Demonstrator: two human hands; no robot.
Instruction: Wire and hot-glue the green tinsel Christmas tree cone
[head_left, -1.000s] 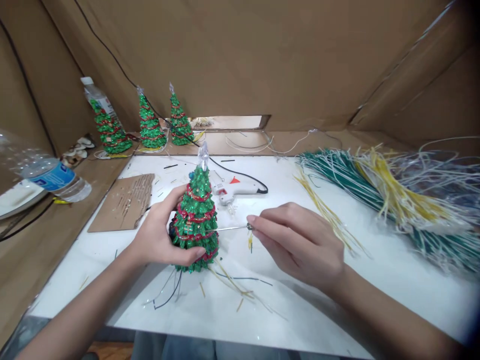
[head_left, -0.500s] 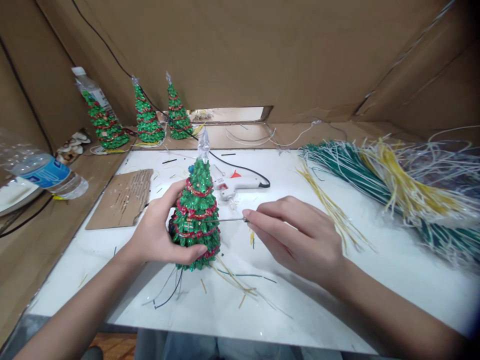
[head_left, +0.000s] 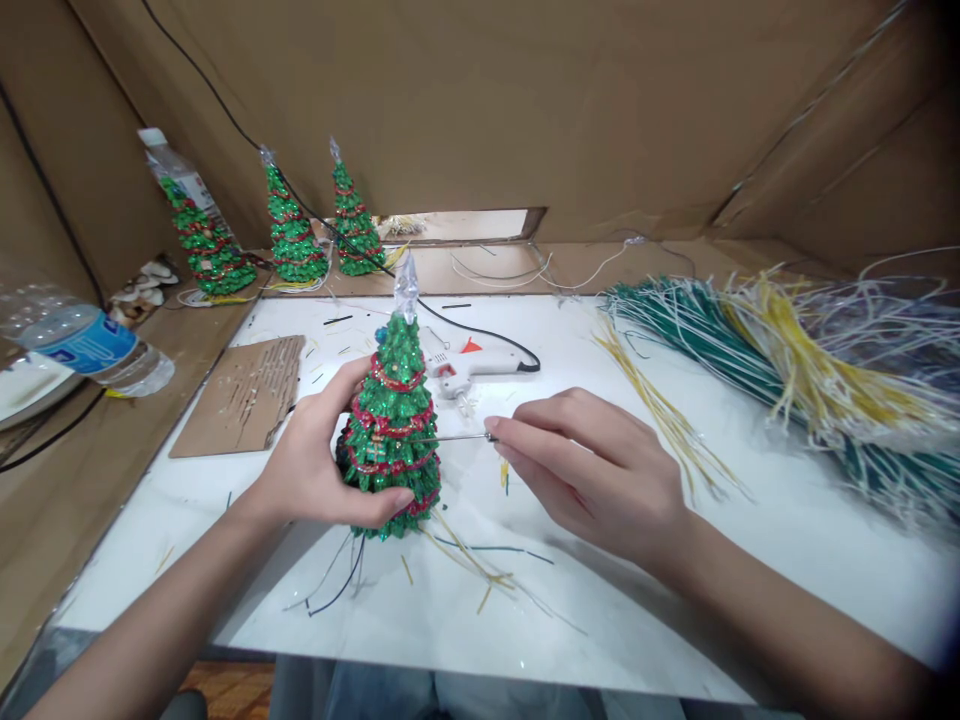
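Note:
A small green glittery Christmas tree [head_left: 392,420] with red garlands and a clear tip stands upright on the white table [head_left: 600,560]. My left hand [head_left: 315,465] grips its lower part from the left, thumb across the front. My right hand [head_left: 592,470] pinches a thin metal pin [head_left: 454,437] between thumb and forefinger. The pin lies level and its tip pokes into the tree's middle tier. Thin wires [head_left: 337,580] trail out from under the tree's base.
A white glue gun [head_left: 472,368] with a black cord lies behind the tree. Bundles of green, yellow and white wires [head_left: 787,380] fill the right side. A cardboard scrap [head_left: 244,395], a water bottle [head_left: 90,350] and three finished trees [head_left: 292,235] sit at the left. Cardboard walls enclose the table.
My right hand has pushed the pin a little to the left, deeper into the tree. The view has tilted slightly; the left hand keeps its grip.

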